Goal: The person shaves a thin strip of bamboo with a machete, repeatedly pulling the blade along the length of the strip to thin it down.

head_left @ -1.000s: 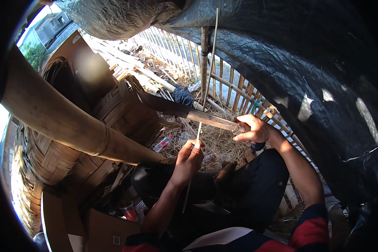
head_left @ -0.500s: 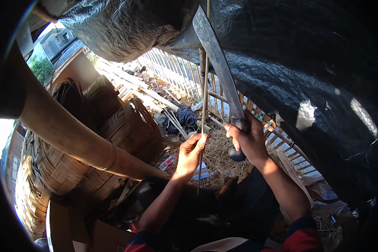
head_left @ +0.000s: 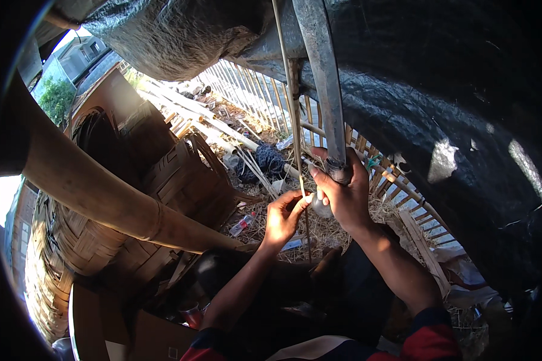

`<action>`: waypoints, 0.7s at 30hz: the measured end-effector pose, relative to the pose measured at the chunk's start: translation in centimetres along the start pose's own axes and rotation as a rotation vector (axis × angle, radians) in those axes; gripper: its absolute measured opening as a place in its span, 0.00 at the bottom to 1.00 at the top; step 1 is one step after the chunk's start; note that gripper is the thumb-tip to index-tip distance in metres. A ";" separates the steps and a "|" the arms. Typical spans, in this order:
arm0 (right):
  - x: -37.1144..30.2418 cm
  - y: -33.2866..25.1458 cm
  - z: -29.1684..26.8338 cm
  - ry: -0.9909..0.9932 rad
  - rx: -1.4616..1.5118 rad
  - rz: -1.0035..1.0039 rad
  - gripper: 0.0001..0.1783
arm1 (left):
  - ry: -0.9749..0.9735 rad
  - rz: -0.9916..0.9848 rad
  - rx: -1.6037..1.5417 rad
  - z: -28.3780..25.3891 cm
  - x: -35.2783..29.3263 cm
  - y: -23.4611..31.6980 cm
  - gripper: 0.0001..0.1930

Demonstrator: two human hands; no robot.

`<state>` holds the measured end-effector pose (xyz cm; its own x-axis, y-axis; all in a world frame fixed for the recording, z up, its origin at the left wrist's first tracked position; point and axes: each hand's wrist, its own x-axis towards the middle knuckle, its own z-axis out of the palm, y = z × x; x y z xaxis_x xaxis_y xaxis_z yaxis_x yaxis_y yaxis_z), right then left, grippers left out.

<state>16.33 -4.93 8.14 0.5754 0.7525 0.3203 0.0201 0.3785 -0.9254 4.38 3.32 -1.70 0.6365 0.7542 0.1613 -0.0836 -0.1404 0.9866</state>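
My right hand is wrapped round the handle of a machete. Its long, dark grey blade points up and away, with the tip beyond the top edge of the view. A rounded knob at the handle's end shows below my fingers. Between thumb and fingers, my left hand pinches a thin bamboo strip, which stands nearly upright just left of the blade. The strip's lower end hangs down towards my lap. My two hands are close together, the right thumb near the strip.
A thick bamboo pole slants across the left side, in front of woven bamboo baskets. Black plastic sheeting hangs at the right and overhead. Beyond lie straw, a plastic bottle, cut bamboo poles and a slatted bamboo fence.
The machete has swung more upright, its tip leaving the view at the top. My left hand has moved right with the bamboo strip, closer to my right hand, which has shifted slightly left.
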 end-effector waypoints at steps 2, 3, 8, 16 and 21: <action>0.3 1.0 0.4 -0.011 0.044 0.032 0.17 | 0.018 0.068 0.017 0.1 0.2 -1.2 0.09; 0.4 1.3 0.5 -0.015 0.080 0.062 0.14 | 0.028 0.137 0.028 0.4 0.4 -2.0 0.08; 1.2 1.9 1.8 0.037 0.141 0.152 0.13 | 0.008 0.232 0.253 0.3 0.4 -0.9 0.16; 1.5 2.0 3.0 -0.025 0.375 0.291 0.16 | 0.083 0.226 0.276 -0.6 0.9 -1.1 0.10; 1.1 2.2 3.8 -0.218 0.242 0.383 0.09 | 0.083 -0.040 0.458 -1.5 2.7 -6.3 0.10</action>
<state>13.90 -1.19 7.21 0.3197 0.9472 0.0254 -0.3640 0.1475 -0.9196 5.46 7.24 -7.47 0.5671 0.8110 0.1437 0.2984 -0.3650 0.8819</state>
